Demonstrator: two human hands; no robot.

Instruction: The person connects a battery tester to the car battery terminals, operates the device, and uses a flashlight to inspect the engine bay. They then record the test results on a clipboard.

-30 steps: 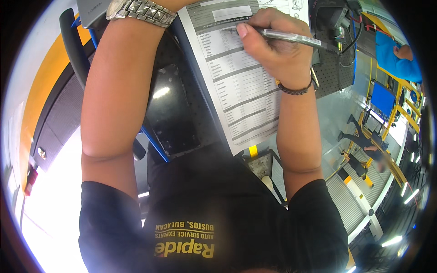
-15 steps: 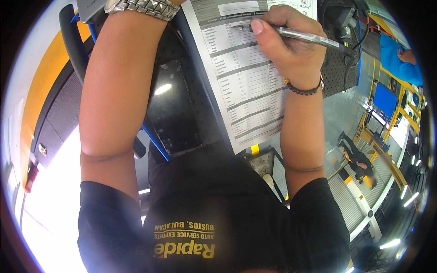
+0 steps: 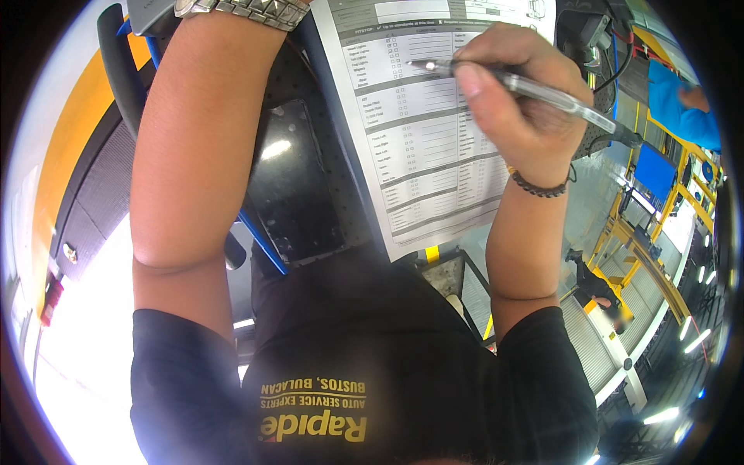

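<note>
My right hand [image 3: 535, 97] is closed around a pen [image 3: 554, 94] with a clear barrel and dark end. Its tip points left, over the small checkboxes of a printed form [image 3: 434, 163]; whether it touches the paper I cannot tell. The form is a white sheet with dark heading bands and rows of lines, lying on a dark surface. A dark braided bracelet [image 3: 539, 186] circles my right wrist. My left forearm [image 3: 205, 139] reaches up past the top edge, a silver metal watch [image 3: 248, 9] at its wrist; the left hand itself is out of sight.
Between my forearms lies a shiny black flat panel [image 3: 294, 186]. A black perforated surface and cables [image 3: 620, 58] are beyond my right hand. Far right, a person [image 3: 601, 294] in dark clothes is near yellow framework [image 3: 639, 240]; another person's blue sleeve [image 3: 674, 108] shows above.
My right hand and the pen have shifted right and slightly down, the tip now lower on the checkbox rows. The form appears moved slightly right. My left forearm is nearly unchanged.
</note>
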